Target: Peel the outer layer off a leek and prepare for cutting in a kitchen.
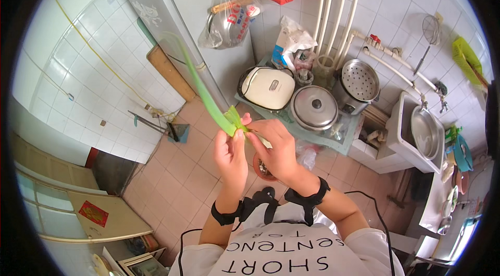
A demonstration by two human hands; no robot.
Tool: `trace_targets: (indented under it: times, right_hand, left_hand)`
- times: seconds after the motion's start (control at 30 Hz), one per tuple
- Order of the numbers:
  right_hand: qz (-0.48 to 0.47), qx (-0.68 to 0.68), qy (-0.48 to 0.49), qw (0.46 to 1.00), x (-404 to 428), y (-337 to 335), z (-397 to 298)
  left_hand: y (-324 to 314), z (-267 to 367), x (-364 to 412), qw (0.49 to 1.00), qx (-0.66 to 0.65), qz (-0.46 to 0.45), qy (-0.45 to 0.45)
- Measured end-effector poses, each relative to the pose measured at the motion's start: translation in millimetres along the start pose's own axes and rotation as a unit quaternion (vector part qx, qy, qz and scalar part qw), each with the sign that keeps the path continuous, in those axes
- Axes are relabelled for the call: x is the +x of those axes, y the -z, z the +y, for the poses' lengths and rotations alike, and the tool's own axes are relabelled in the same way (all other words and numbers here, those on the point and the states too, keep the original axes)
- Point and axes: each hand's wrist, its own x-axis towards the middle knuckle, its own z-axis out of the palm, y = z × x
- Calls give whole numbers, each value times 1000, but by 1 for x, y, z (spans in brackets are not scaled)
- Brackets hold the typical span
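Observation:
Between thumb and fingers, my left hand (pixel 230 156) grips a green onion (pixel 201 86), whose long leaf rises up and to the left in the view. My right hand (pixel 275 147) pinches the onion just beside it, where a torn or folded yellow-green leaf (pixel 233 115) stands out. A pale bit of the stalk shows below my right fingers. Beneath my right hand, partly hidden by it, a reddish bowl (pixel 262 166) with scraps in it is on the tiled floor.
A low table (pixel 347 135) carries a cream rice cooker (pixel 269 86), a lidded metal pot (pixel 315 108) and a steamer pot (pixel 359 80). To the right is a white sink (pixel 398 135) with a metal basin (pixel 425 131). A refrigerator (pixel 175 22) and a dustpan (pixel 179 132) are left. A black cable (pixel 375 201) trails beside me.

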Motion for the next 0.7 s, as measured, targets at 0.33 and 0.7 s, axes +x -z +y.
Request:
trace_targets:
  times: [0.33,0.7]
  right_hand:
    - [12,51,-5,999,0,0,0]
    - [-48,165,-94,981,0,8,11]
  left_hand:
    - [-4,-1,-2,999,-14,26,39]
    - [-2,-6,-2,994,-63,24,82]
